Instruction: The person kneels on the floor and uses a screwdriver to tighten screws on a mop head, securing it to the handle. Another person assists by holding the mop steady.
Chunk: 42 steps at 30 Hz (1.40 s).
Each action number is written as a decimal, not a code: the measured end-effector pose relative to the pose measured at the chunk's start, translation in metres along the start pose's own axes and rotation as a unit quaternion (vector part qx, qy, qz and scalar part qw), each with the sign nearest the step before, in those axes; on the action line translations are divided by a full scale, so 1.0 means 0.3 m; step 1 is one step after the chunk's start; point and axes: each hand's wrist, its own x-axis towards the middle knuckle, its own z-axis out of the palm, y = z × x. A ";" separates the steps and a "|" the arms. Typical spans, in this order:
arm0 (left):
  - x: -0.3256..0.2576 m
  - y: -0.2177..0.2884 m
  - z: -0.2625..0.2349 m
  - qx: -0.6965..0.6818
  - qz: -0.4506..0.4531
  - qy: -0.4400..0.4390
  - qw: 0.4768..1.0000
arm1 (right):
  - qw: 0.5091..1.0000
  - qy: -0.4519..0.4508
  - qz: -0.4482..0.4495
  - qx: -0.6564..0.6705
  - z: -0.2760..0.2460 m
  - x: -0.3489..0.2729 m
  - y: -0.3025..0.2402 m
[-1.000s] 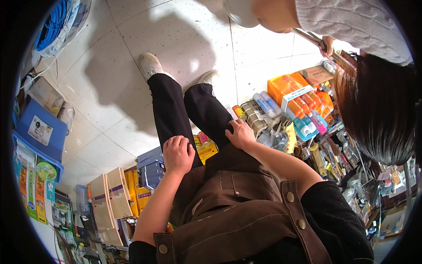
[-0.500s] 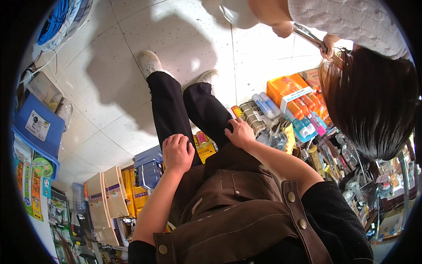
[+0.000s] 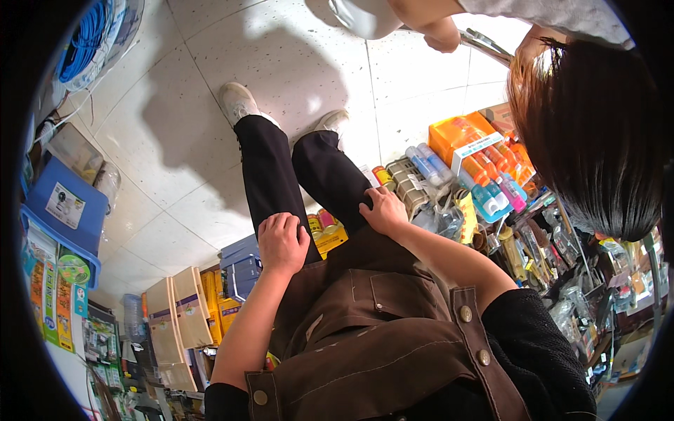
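I look down my own body, a brown apron (image 3: pixel 379 337) over black trousers (image 3: pixel 281 175) and pale shoes (image 3: pixel 237 102). My left hand (image 3: pixel 282 242) rests on my left thigh with its fingers curled into a loose fist, holding nothing. My right hand (image 3: pixel 382 210) lies flat on my right thigh, fingers spread, nothing in it. Another person's dark-haired head (image 3: pixel 597 140) leans in at the upper right, above an orange box of bottles (image 3: pixel 477 151).
Packed goods crowd the right side: bottles, tins (image 3: pixel 407 179) and hanging small packets. Blue crates (image 3: pixel 242 270) and brown cartons (image 3: pixel 179 316) stand at lower left, a blue bin (image 3: pixel 67 207) at far left. A coil of blue cable (image 3: pixel 84 38) lies top left on the pale tiled floor (image 3: pixel 281 49).
The other person's head has moved further in from the right and now fills more of the upper right. My hands have stayed on my thighs.
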 end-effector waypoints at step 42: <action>-0.006 0.003 0.017 0.003 0.000 0.001 1.000 | 1.000 0.012 -0.015 0.010 0.020 0.012 0.018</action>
